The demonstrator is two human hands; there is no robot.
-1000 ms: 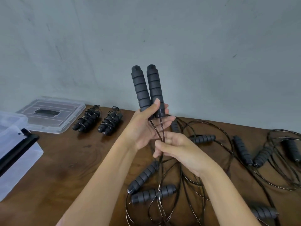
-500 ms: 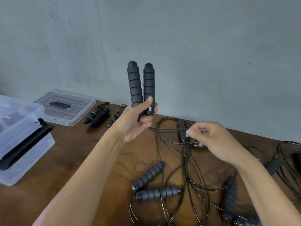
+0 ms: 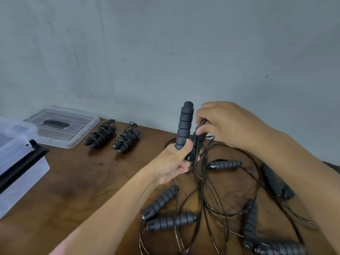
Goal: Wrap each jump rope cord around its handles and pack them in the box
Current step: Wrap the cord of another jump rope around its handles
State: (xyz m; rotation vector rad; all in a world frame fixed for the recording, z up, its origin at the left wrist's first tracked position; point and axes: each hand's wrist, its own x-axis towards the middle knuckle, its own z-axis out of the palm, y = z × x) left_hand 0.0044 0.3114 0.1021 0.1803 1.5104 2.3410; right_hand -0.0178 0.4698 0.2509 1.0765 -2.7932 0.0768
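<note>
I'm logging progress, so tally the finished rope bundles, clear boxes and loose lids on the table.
Wrapped rope bundles: 2
Clear box: 1
Lid: 1
Total: 4

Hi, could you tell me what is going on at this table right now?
A person is bundling jump ropes. The left hand grips a pair of handles held upright, while the right hand pinches the cord against them, apparently winding it on. Two wrapped bundles lie on the wooden table beside the lid. None is seen in the clear box at the left, though only part shows. Several unwrapped ropes lie tangled on the right.
</note>
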